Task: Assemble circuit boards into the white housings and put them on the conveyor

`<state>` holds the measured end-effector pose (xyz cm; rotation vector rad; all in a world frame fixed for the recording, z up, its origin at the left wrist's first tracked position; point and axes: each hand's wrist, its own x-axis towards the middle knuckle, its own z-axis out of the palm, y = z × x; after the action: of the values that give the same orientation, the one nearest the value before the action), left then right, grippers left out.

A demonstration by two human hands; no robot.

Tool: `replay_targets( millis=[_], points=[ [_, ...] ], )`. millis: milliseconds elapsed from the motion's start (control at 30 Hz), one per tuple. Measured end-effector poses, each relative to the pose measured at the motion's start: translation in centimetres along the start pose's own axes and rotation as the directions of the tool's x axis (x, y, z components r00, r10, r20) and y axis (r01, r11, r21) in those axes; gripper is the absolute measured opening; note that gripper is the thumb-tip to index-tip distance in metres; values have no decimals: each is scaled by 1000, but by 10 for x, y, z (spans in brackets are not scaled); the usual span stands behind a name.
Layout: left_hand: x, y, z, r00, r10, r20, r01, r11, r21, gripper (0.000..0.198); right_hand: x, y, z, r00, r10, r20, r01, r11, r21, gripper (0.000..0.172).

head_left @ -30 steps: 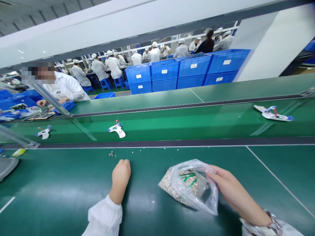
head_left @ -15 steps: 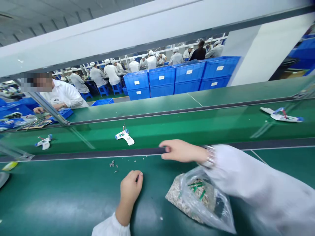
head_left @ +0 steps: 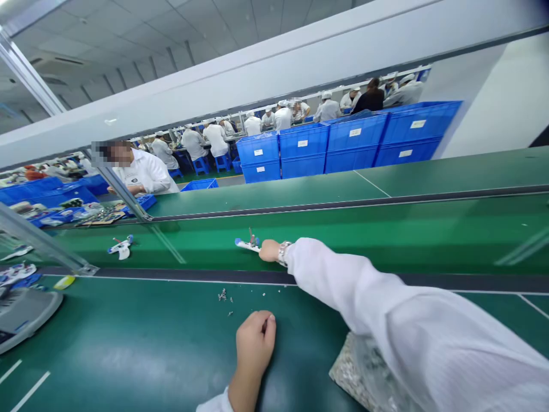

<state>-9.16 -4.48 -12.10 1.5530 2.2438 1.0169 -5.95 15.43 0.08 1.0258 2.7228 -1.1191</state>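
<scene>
Stretched out from the bag since the earlier frame: right hand, carried across the dark belt edge and over the far green conveyor belt. Reached right up to a white-and-blue plastic part, either touching its end or just beside it; fingers foreshortened and hidden, so no telling whether the grip had closed on it. Worn on that wrist, a metal wristwatch. Laid across the lower right of the view, a long white sleeve, covering most of a clear plastic bag of pale granules on the near green belt. Curled on that near belt, left hand, grip closed on nothing visible, just below a small scatter of metal bits. Farther left on the far belt, a second white-and-blue part, well apart from the first. Beyond the belts, stacked blue crates and a seated co-worker in white.
</scene>
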Motion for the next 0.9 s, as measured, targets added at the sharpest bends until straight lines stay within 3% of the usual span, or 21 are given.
replay_targets(
  millis=[100, 200, 300, 367, 433, 500, 600, 733, 900],
  points=[
    [0, 20, -4, 992, -64, -108, 44, 983, -180, 22, -42, 16, -21, 969, -78, 236, 5, 955, 295, 24],
    [-5, 57, -11, 970, -167, -178, 83, 912, -403, 30, -107, 33, -31, 893, -266, 363, 4, 811, 585, 31],
    [-18, 107, -22, 958, -228, -176, 80, 797, -598, 35, -171, 49, -23, 826, -394, 404, -57, 653, 755, 54],
    [-29, 138, -29, 964, -221, -147, 54, 708, -704, 41, -202, 59, -8, 788, -473, 395, -121, 509, 852, 57],
    [-41, 163, -36, 973, -207, -104, 52, 630, -775, 37, -224, 69, 9, 769, -555, 318, -174, 297, 939, 52],
    [-50, 182, -40, 973, -220, -63, 72, 555, -829, 41, -239, 77, 25, 786, -587, 193, -184, 75, 980, 47],
    [-59, 201, -39, 950, -310, -37, 98, 409, -907, 49, -257, 85, 42, 823, -561, 89, -160, -78, 984, 45],
    [-64, 208, -28, 925, -373, -75, 41, 296, -954, 50, -273, 85, 58, 865, -501, 12, -106, -161, 981, 43],
    [-62, 193, -17, 942, -333, -39, 45, 241, -969, 35, -281, 85, 76, 890, -457, 7, -99, -176, 979, 50]
  ],
)
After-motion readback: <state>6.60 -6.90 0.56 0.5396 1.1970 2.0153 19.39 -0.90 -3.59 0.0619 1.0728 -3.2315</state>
